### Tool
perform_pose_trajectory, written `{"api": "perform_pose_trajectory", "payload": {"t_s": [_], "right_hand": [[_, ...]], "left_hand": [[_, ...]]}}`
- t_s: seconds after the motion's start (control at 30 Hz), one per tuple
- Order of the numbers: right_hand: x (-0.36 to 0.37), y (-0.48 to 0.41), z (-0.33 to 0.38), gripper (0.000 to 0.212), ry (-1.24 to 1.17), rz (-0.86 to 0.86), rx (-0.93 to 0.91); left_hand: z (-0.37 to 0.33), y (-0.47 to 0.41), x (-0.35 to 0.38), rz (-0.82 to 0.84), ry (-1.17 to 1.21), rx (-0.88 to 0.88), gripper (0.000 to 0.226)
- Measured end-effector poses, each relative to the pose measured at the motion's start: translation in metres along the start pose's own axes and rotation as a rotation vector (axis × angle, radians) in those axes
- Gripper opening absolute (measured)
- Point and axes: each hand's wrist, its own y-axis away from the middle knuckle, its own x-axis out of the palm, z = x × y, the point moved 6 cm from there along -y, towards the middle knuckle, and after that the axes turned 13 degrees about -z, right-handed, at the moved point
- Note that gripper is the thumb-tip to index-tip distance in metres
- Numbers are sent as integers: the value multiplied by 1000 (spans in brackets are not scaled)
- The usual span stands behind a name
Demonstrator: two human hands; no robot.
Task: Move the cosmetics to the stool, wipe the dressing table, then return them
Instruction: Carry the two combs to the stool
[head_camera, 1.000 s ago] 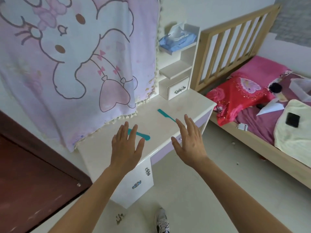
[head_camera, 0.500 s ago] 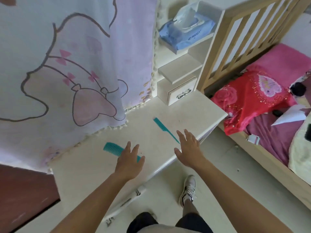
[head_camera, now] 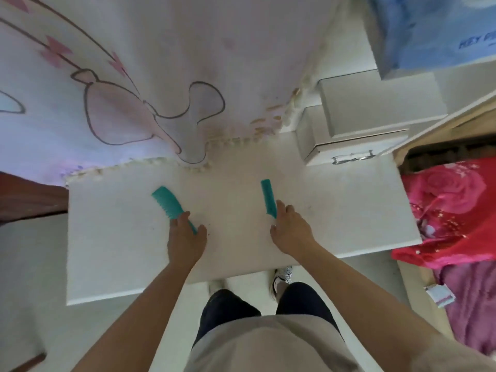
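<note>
Two hands: both are down on the worktop [head_camera: 335,218], each on a teal comb.
Left hand [head_camera: 185,238]: thumb and forefinger pinch the handle of the wide comb [head_camera: 167,202]; the other fingers are curled.
Right hand [head_camera: 291,229]: fingers curl over the tail of the fine comb [head_camera: 267,196], with the thumb on the near side. It looks like a pinch, though the tail itself is hidden.
Combs: both lie flat on the worktop, well apart, toothed ends pointing away from the person.
Handling: probably light, stiff, smooth plastic. They lie thin and flat, so they are awkward to get under. The handles are the best hold, though the fine comb's thin tail may flex or slip.
Stool: not in view.
Around: a cloth [head_camera: 134,76] hangs at the back edge, a drawer box [head_camera: 349,146] stands at the right rear, and a bed [head_camera: 451,210] is to the right.
</note>
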Motion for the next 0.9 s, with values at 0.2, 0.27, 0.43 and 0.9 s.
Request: {"api": "perform_pose_trajectory", "payload": {"t_s": [0.2,0.27,0.43,0.9], "right_hand": [[19,-16,8,64,-39,-31,-24],[23,-17,15,61,-70,-38,-14],[26,-15,24,47,-74,-10,23],[-38,-18,69,28,-44,-49,-140]], "left_hand": [[10,-2,16,-99,-43,-123,54],[13,-6,18,-113,-31,-141,55],[21,-10,16,-64,-24,-180,60],[39,-21,-64,-188,93,-58,11]]}}
